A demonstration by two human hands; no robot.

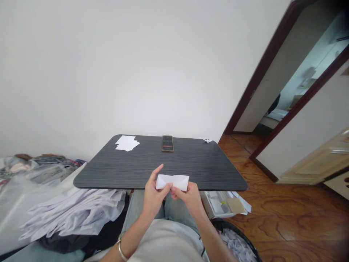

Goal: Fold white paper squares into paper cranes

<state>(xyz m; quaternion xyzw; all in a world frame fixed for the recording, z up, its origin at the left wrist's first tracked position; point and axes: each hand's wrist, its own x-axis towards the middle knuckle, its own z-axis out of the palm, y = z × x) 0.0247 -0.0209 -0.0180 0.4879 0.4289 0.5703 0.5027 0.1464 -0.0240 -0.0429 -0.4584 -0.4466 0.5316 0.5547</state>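
A folded piece of white paper [177,180] is held up at the near edge of the dark table [131,171]. My left hand [155,193] grips its left end, the thumb pressed on the lower edge and the index finger stretched upward. On the right end, my right hand [188,196] pinches the paper, its thumb close to the left thumb. Creases show near the paper's left side. The fingers behind the paper are mostly hidden.
White paper sheets [127,143] lie at the table's far left, a phone [167,143] at the back middle, a small folded paper [208,140] at the far right. Below on the right are a box of papers [218,203] and a bin of paper scraps [237,243]. White cloth [79,211] is heaped left.
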